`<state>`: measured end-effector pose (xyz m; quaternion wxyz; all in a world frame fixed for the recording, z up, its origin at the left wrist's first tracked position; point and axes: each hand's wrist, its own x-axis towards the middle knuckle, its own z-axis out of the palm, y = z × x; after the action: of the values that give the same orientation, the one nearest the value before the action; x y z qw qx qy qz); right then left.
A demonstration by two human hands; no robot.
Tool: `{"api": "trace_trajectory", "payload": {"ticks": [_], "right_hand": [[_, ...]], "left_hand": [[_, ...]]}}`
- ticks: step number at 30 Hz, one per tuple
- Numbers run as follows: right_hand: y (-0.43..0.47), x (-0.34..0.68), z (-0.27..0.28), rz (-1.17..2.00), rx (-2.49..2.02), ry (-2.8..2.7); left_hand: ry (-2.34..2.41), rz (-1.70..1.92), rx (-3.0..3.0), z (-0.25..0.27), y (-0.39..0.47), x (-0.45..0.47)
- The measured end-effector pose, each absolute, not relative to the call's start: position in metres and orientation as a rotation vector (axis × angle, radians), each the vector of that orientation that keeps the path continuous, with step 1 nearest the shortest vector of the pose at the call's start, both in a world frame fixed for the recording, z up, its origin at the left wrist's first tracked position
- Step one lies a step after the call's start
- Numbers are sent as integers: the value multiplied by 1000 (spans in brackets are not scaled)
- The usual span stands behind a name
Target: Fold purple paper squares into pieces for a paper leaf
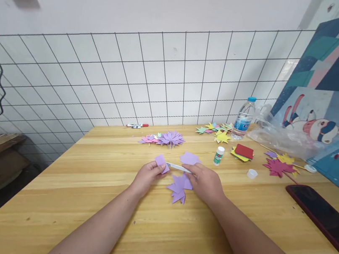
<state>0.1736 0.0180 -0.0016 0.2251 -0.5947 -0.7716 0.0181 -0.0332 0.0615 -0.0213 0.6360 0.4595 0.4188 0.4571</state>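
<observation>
**Purple Papercraft: Status and Markings**

Your left hand [146, 176] is closed, pinching a small folded paper [161, 160] between thumb and fingers. Your right hand [207, 183] grips a pale, flat blade [176, 167] with its tip at the folded paper's edge. Whether a cut has begun cannot be determined. The folded paper is held above the table [82, 199], left of the partial purple leaf [175, 190].

Status, judged by appearance:
- Complete: the purple leaf cluster [171, 138] toward the wall, the mixed-colour leaves [221, 135] beside the bottle [242, 123], and the crimson leaf [276, 167] at right.
- Incomplete: the partial purple leaf, which shows points mainly along its left and lower sides.
- Remaining: the folded paper in your grip and the loose purple paper [190, 158] just beyond your right hand. The red-and-yellow stack [244, 151] appears unworked.

Markings:
- Bottle: blue label with pale lettering, too small to read.
- Glue stick [218, 156]: green label with a red mark; no brand can be confirmed.
- Phone [324, 218]: dark screen, no readable text.
</observation>
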Motion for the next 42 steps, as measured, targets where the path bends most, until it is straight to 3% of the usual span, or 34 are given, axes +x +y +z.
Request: {"api": "trace_trajectory", "payload": {"ticks": [42], "right_hand": [[17,172,0,119,-1643,-2143]], "left_hand": [[960,976,1140,-18,58,-31]]}}
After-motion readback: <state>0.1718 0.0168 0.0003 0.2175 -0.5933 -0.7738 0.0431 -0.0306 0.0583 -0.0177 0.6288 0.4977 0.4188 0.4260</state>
